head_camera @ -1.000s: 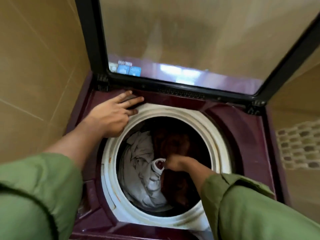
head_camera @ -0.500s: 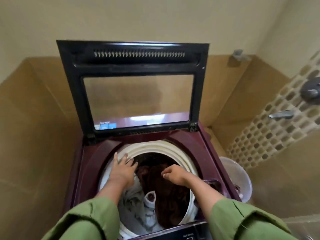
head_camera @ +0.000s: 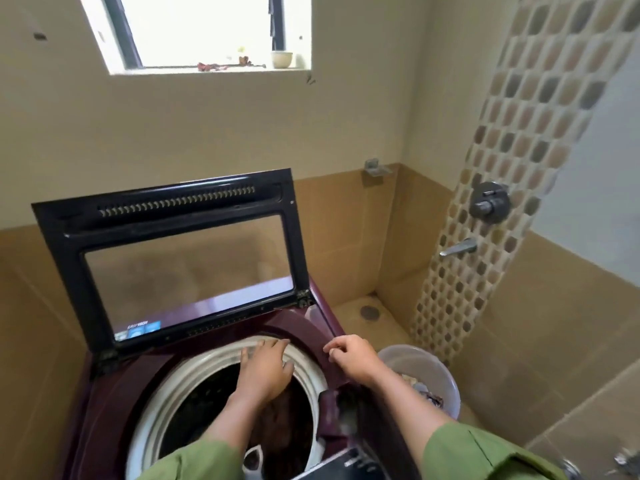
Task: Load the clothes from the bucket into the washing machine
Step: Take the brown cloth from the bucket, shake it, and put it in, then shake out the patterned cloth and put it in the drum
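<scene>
A maroon top-loading washing machine stands at the lower left with its dark glass lid raised. Dark brown clothes lie in its white-rimmed drum. My left hand hovers over the far side of the drum opening, fingers spread, holding nothing. My right hand is above the machine's right edge, fingers loosely curled, empty. A translucent white bucket sits on the floor to the right of the machine with some clothes in it, partly hidden by my right arm.
Tan tiled walls close in on the left and behind the machine. A mosaic tile strip with a shower mixer and tap runs down the right wall. A floor drain lies in the corner. A window is above.
My head has lifted, so more of the room shows. My right hand has come up out of the drum to the machine's right edge; my left hand has shifted right over the drum.
</scene>
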The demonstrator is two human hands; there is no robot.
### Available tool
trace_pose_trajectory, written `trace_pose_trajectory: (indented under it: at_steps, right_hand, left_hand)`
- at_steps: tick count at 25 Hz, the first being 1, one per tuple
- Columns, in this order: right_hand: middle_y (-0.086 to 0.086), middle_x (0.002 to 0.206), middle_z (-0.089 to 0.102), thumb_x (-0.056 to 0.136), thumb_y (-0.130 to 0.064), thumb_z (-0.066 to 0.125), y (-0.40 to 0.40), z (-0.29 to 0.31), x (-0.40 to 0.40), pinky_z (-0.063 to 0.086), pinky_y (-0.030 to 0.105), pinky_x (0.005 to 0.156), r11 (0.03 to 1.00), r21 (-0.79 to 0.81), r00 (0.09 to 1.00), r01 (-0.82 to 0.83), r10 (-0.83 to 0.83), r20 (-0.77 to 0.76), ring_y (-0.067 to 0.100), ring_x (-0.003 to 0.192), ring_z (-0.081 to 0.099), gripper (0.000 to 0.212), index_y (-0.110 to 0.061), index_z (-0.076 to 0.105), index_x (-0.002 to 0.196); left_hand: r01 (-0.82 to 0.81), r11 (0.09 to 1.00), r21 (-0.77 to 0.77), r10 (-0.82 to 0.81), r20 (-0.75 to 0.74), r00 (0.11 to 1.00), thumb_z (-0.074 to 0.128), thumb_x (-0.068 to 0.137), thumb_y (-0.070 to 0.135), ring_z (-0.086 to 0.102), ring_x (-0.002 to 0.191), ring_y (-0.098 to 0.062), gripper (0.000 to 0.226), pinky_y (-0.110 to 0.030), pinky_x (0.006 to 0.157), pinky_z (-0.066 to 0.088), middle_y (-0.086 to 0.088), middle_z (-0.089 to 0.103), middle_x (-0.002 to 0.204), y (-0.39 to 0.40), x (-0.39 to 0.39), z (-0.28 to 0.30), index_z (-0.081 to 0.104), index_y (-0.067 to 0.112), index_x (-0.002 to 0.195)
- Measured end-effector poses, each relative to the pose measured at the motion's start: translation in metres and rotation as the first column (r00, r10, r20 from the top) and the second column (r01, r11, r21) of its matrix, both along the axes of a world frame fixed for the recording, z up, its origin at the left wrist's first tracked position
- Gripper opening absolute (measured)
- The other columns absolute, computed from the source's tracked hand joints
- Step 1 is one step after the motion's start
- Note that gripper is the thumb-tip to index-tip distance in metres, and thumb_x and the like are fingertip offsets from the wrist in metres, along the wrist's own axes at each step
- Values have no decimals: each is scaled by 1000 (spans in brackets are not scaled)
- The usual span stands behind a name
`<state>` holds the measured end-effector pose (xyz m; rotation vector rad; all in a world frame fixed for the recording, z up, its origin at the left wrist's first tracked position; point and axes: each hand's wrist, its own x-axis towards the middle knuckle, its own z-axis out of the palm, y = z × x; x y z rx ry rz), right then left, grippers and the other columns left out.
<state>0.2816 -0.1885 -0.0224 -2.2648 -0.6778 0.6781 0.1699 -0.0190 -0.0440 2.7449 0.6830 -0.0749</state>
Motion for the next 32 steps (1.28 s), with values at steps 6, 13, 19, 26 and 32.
trace_pose_trajectory:
  at_steps: [6,13,19,26,32]
  right_hand:
    - [0,80,71,91,-25,50,-85,11,44,52,32,77,1000,6,999,-8,8,-33,18,75,64,25,-14,73,92]
    - [2,76,64,97,-40,44,-175,6,92,44,27,63,998,10,994,65,-64,-85,16,65,57,43,-5,68,93]
    - [2,85,65,99,-46,38,-218,-2,124,52,36,78,990,9,979,143,-140,-147,21,86,66,41,-18,67,94]
    - [-9,70,59,100,-46,37,-229,2,173,47,34,79,967,16,948,255,-247,-202,6,63,53,40,-25,59,74]
    - [-9,71,60,100,-48,34,-233,-11,211,47,32,80,955,-40,934,296,-297,-197,5,61,52,43,-25,58,73]
  left_hand:
    - [200,980,26,-201,98,975,46,95,41,36,138,-13,45,-40,116,22,8,47,143,-98,57,14,47,27,138]
    - [261,965,2,-259,131,957,43,95,44,47,130,-15,45,-32,109,34,4,55,138,-183,108,5,53,23,133]
    - [289,953,-90,-273,156,949,40,98,46,54,121,-15,40,-29,102,39,3,61,128,-213,147,-10,58,22,124]
    - [304,931,-202,-268,189,945,41,100,43,54,119,-11,34,-21,95,37,3,63,123,-211,218,-19,60,22,119]
    - [328,899,-291,-295,153,943,40,100,44,55,118,-12,33,-24,95,39,2,62,122,-207,262,-31,59,25,118]
